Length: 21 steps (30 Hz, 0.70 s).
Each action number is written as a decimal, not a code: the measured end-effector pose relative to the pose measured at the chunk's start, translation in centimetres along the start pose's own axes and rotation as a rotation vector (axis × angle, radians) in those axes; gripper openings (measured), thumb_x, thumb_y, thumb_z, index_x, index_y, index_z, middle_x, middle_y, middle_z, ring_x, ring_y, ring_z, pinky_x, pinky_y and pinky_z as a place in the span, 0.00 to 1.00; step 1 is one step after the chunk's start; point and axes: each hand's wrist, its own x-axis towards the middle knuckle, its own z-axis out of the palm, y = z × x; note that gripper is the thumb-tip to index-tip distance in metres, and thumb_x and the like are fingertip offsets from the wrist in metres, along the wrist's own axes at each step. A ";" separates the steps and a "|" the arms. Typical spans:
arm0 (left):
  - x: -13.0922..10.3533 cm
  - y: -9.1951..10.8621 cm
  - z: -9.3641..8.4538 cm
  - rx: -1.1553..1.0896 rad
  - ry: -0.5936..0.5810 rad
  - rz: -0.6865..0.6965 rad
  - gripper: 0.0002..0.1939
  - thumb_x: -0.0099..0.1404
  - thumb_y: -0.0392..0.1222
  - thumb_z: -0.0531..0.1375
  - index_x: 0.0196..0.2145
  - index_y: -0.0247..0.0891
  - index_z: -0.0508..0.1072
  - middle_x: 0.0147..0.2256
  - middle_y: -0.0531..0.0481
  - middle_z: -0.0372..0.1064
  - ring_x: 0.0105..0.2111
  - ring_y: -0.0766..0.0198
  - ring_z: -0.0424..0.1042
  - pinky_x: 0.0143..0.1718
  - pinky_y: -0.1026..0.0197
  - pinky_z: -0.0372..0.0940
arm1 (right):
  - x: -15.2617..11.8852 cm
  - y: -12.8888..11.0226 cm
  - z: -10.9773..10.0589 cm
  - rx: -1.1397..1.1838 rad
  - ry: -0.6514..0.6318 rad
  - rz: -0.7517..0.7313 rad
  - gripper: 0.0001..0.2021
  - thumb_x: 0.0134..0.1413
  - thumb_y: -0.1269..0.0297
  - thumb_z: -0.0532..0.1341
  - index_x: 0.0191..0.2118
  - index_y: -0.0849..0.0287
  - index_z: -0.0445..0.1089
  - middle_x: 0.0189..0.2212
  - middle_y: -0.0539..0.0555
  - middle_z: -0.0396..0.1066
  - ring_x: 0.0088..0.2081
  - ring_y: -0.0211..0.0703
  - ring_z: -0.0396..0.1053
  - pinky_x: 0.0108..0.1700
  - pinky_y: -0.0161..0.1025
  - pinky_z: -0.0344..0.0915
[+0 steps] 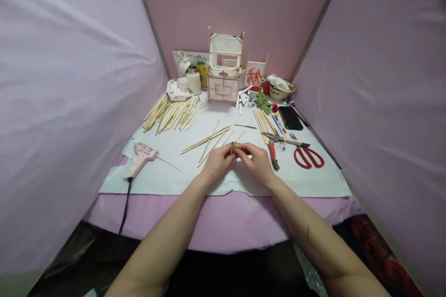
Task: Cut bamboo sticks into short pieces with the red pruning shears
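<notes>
My left hand [220,160] and my right hand [255,158] meet over the front of the white table sheet [167,183]. Between their fingertips they pinch a small bundle of short wooden pieces [234,147]; its exact form is too small to make out. Both hands are closed on it. Just beyond them lie several long thin wooden sticks [205,140] and a darker thin stick [245,126]. To the right of my right hand rest pruning shears [273,151] with a red handle.
A pink glue gun [141,158] lies at left, its cord over the edge. Stick piles [174,113] fill the back left. A stick-framed model [224,72] stands at the back. Red-handled scissors [308,157], a black phone [290,118] and a bowl [278,93] are at right.
</notes>
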 end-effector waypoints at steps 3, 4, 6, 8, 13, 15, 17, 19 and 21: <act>0.0 -0.6 0.3 -0.087 0.030 -0.060 0.14 0.62 0.40 0.57 0.45 0.39 0.73 0.35 0.49 0.75 0.36 0.62 0.73 0.40 0.60 0.66 | 0.3 0.0 -0.7 -0.019 0.138 -0.012 0.07 0.59 0.63 0.57 0.36 0.57 0.71 0.32 0.53 0.74 0.33 0.42 0.71 0.40 0.40 0.68; 0.1 -0.6 0.4 -0.130 0.032 -0.083 0.14 0.62 0.41 0.57 0.45 0.38 0.73 0.36 0.48 0.75 0.36 0.62 0.73 0.40 0.60 0.67 | 0.6 0.2 -1.1 -0.031 0.198 -0.018 0.06 0.58 0.63 0.57 0.36 0.57 0.70 0.32 0.53 0.73 0.33 0.42 0.71 0.41 0.40 0.68; 0.1 -0.7 0.5 -0.184 0.027 -0.121 0.12 0.61 0.42 0.58 0.43 0.37 0.72 0.36 0.47 0.75 0.36 0.61 0.74 0.38 0.60 0.67 | 2.0 1.2 -2.2 -0.075 0.278 -0.038 0.06 0.58 0.63 0.57 0.38 0.57 0.69 0.34 0.54 0.72 0.34 0.43 0.71 0.42 0.41 0.68; 0.1 -0.6 0.5 -0.172 0.000 -0.135 0.10 0.61 0.42 0.57 0.39 0.37 0.72 0.35 0.46 0.75 0.36 0.61 0.74 0.38 0.59 0.67 | 3.9 2.9 -3.4 -0.143 0.281 -0.061 0.07 0.58 0.63 0.56 0.40 0.57 0.68 0.36 0.56 0.72 0.36 0.44 0.70 0.44 0.42 0.68; 0.0 -0.3 0.4 -0.148 -0.048 -0.137 0.08 0.62 0.42 0.55 0.35 0.36 0.72 0.34 0.46 0.75 0.34 0.62 0.73 0.39 0.59 0.66 | 7.7 5.9 -5.5 -0.321 0.130 -0.011 0.12 0.52 0.69 0.57 0.44 0.61 0.69 0.45 0.61 0.70 0.45 0.49 0.69 0.51 0.49 0.64; -0.1 -0.3 0.5 -0.180 -0.053 -0.152 0.08 0.62 0.41 0.55 0.36 0.36 0.71 0.33 0.46 0.75 0.33 0.62 0.73 0.37 0.59 0.66 | 7.4 5.2 -5.4 -0.295 0.050 0.056 0.14 0.51 0.69 0.59 0.45 0.61 0.70 0.47 0.62 0.69 0.47 0.50 0.68 0.51 0.49 0.64; -0.2 -0.2 0.6 -0.179 -0.071 -0.131 0.08 0.63 0.41 0.54 0.36 0.37 0.70 0.33 0.48 0.75 0.33 0.63 0.73 0.38 0.60 0.65 | 6.0 3.5 -4.8 -0.145 -0.062 0.110 0.13 0.55 0.65 0.58 0.46 0.60 0.71 0.45 0.60 0.71 0.45 0.47 0.69 0.48 0.46 0.66; -0.3 -0.1 0.8 -0.128 -0.095 -0.088 0.08 0.62 0.40 0.54 0.36 0.38 0.71 0.33 0.49 0.75 0.34 0.62 0.72 0.39 0.60 0.65 | 4.3 1.4 -4.0 0.060 -0.212 0.119 0.12 0.57 0.61 0.58 0.45 0.56 0.73 0.44 0.57 0.72 0.45 0.44 0.70 0.46 0.42 0.67; -0.4 0.0 1.0 -0.053 -0.120 -0.069 0.09 0.62 0.40 0.54 0.34 0.37 0.73 0.34 0.49 0.75 0.35 0.62 0.72 0.40 0.60 0.64 | 2.9 -0.2 -3.1 0.178 -0.281 0.085 0.10 0.56 0.61 0.60 0.42 0.55 0.74 0.42 0.55 0.72 0.43 0.43 0.70 0.45 0.40 0.67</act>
